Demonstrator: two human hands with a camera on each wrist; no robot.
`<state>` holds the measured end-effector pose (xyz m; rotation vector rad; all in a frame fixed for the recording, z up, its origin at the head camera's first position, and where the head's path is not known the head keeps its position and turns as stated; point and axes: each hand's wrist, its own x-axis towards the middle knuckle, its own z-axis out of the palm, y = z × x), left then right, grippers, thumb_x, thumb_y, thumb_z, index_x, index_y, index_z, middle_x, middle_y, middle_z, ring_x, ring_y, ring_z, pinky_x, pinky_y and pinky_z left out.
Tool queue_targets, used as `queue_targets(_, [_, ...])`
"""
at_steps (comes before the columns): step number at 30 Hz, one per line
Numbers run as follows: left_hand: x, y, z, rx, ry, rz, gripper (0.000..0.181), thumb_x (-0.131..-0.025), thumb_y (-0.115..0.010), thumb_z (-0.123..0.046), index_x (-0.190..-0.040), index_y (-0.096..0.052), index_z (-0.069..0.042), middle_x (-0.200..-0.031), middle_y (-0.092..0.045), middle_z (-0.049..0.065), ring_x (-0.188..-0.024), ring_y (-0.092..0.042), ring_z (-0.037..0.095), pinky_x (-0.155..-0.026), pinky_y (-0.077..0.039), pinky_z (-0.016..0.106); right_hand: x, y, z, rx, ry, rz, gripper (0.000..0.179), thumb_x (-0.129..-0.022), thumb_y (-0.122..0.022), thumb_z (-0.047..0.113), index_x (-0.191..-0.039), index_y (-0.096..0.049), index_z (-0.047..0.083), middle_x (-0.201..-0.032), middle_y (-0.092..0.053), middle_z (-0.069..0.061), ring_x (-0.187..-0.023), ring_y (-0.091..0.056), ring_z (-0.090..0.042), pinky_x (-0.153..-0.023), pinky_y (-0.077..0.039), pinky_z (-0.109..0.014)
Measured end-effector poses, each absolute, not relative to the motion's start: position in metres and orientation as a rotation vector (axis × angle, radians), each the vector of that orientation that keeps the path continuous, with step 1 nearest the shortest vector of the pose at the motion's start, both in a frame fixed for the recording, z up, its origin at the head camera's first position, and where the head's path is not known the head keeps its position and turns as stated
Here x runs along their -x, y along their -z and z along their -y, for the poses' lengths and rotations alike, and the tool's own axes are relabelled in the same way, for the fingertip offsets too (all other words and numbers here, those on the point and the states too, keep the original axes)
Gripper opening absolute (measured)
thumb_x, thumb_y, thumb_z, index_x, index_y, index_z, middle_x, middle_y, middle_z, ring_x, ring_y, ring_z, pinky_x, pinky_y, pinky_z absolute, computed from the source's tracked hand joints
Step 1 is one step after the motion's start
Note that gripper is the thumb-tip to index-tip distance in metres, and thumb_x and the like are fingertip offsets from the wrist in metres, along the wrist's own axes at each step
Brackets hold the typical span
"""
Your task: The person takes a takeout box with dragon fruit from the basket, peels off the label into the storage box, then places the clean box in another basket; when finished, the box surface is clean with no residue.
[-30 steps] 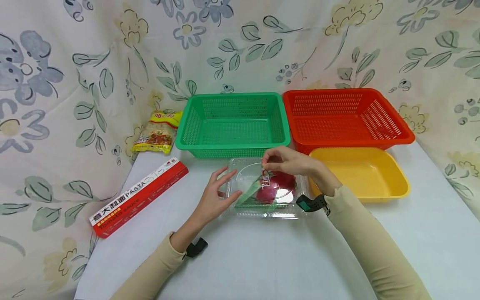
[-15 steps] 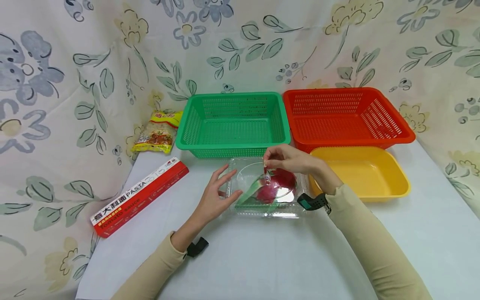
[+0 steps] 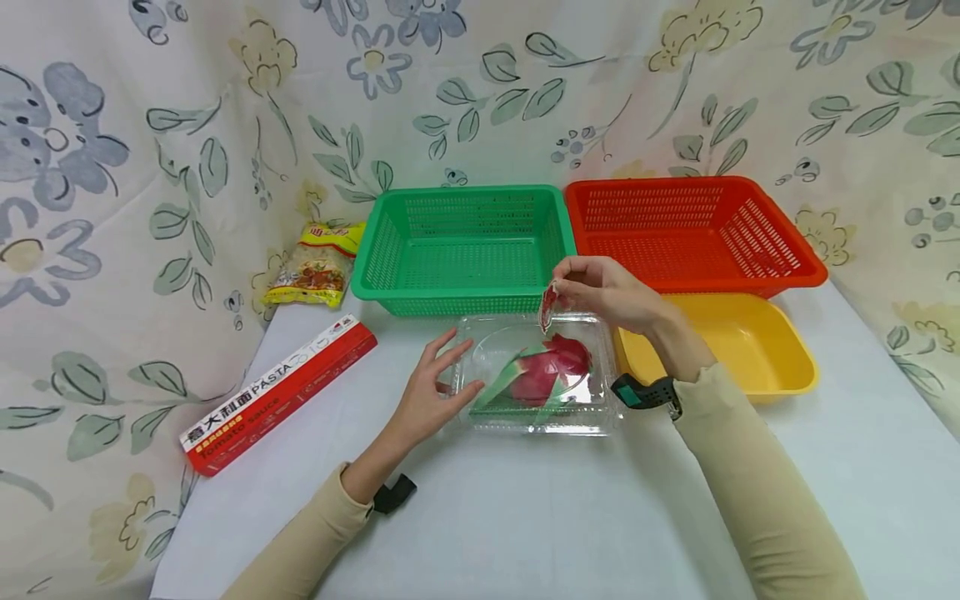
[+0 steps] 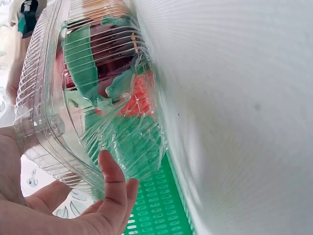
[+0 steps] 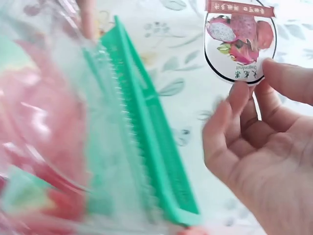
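Note:
A clear plastic clamshell box point(image 3: 487, 329) lies closed on the table, a pink dragon fruit point(image 3: 543, 375) with green scales inside. At its left side, my left hand point(image 3: 431, 387) rests with fingers and thumb spread against the box; the left wrist view shows these fingers point(image 4: 113, 181) by the box's corner. My right hand point(image 3: 611, 292) is raised above the box's far right part. Between thumb and fingertips it pinches a round sticker point(image 5: 239, 41), printed with dragon fruit pictures and lettering. In the head view, the sticker is turned nearly edge-on and hangs apart from the lid.
Behind the box stand a green basket point(image 3: 465, 304) and a red basket point(image 3: 705, 287). A yellow tray point(image 3: 806, 379) is on the right. On the left lie a red-and-white pasta box point(image 3: 277, 396) and a yellow food packet point(image 3: 311, 262). A floral curtain point(image 3: 480, 50) hangs behind.
My right hand has moved up and to the right with the sticker, away from the lid, uncovering the dragon fruit's top. My left hand and the box have stayed in place.

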<state>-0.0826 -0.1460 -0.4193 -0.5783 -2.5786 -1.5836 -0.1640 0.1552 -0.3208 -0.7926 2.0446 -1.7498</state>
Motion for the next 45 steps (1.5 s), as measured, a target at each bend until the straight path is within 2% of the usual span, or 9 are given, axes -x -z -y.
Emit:
queue_targets(7, [0.083, 0.419, 0.145, 0.565, 1.582, 2.595, 0.059, -0.087, -0.076, -0.018, -0.141, -0.054, -0.008, -0.156, -0.032, 0.011, -0.133, -0.042, 0.033, -0.075, -0.055, 0.039, 0.156, 0.295, -0.186, 0.727, 1.631, -2.332, 0.014, -0.1, -0.058, 0.014, -0.105, -0.061, 0.001, -0.091, -0.061, -0.008, -0.086, -0.058, -0.023, -0.078, -0.052, -0.028])
queue_targets(14, [0.082, 0.418, 0.145, 0.562, 1.592, 2.598, 0.059, -0.087, -0.076, -0.017, -0.141, -0.054, -0.007, -0.156, -0.031, 0.012, -0.133, -0.042, 0.033, -0.076, -0.054, 0.042, 0.148, 0.294, -0.214, 0.577, 1.475, -2.515, 0.014, -0.097, -0.062, 0.011, -0.106, -0.062, 0.0, -0.1, -0.064, -0.011, -0.092, -0.06, -0.024, -0.08, -0.054, -0.029])
queue_targets(28, [0.082, 0.421, 0.146, 0.564, 1.605, 2.59, 0.06, -0.087, -0.076, -0.017, -0.142, -0.054, -0.006, -0.157, -0.03, 0.012, -0.132, -0.043, 0.032, -0.075, -0.055, 0.041, 0.139, 0.33, -0.26, 0.339, 1.293, -2.667, 0.019, -0.097, -0.063, 0.014, -0.11, -0.062, 0.0, -0.103, -0.063, -0.011, -0.088, -0.062, -0.016, -0.077, -0.054, -0.026])
queue_targets(33, [0.083, 0.421, 0.146, 0.564, 1.595, 2.588, 0.059, -0.087, -0.076, -0.017, -0.141, -0.054, -0.007, -0.157, -0.031, 0.011, -0.132, -0.043, 0.032, -0.075, -0.055, 0.04, 0.14, 0.343, -0.277, 0.336, 1.182, -2.634, 0.02, -0.098, -0.06, 0.014, -0.111, -0.061, -0.002, -0.104, -0.063, -0.015, -0.09, -0.06, -0.023, -0.076, -0.053, -0.028])
queue_targets(39, [0.083, 0.42, 0.145, 0.567, 1.596, 2.588, 0.059, -0.087, -0.075, -0.017, -0.141, -0.054, -0.006, -0.156, -0.031, 0.013, -0.133, -0.042, 0.033, -0.075, -0.055, 0.042, 0.144, 0.359, -0.293, 0.132, 1.016, -2.625, 0.025, -0.097, -0.063, 0.014, -0.11, -0.062, -0.007, -0.101, -0.063, -0.014, -0.094, -0.051, -0.031, -0.075, -0.047, -0.033])
queue_targets(45, [0.082, 0.419, 0.145, 0.569, 1.593, 2.59, 0.059, -0.087, -0.075, -0.017, -0.141, -0.054, -0.005, -0.156, -0.031, 0.014, -0.133, -0.042, 0.035, -0.075, -0.055, 0.044, 0.146, 0.366, -0.297, -0.046, 1.045, -2.527, 0.028, -0.094, -0.065, 0.014, -0.107, -0.061, -0.011, -0.088, -0.061, -0.008, -0.077, -0.053, -0.023, -0.062, -0.048, -0.029])
